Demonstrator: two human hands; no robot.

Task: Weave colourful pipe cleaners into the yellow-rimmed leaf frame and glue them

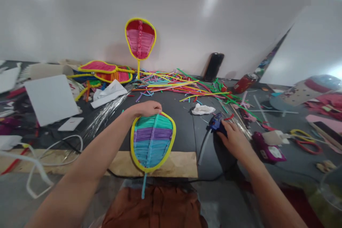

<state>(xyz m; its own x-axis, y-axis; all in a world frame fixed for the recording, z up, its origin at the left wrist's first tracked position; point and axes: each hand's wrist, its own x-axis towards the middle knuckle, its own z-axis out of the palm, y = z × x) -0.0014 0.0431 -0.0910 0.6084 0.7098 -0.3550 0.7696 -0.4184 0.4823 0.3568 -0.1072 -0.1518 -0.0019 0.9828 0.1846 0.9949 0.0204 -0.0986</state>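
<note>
My left hand (pixel 149 108) is closed on the top edge of a fan-shaped pipe-cleaner piece (pixel 153 146). This piece has a yellow rim, green, purple and blue bands, a light centre rib and a short blue stem that points toward me. On the right, my right hand (pixel 233 136) has its fingers around a dark blue glue gun (pixel 217 123) at the table surface. A translucent glue stick (pixel 204 146) lies beside the gun. Just beyond it sits a crumpled white tissue (pixel 203 109).
A pink and red fan (pixel 140 39) stands upright against the white partition (pixel 181 17). Loose pipe cleaners (pixel 171 82) are heaped along the back, near a phone (pixel 213 66) and a red can (pixel 245 82). Scissors (pixel 307 142) lie at right; a white cable (pixel 40 160) loops at left.
</note>
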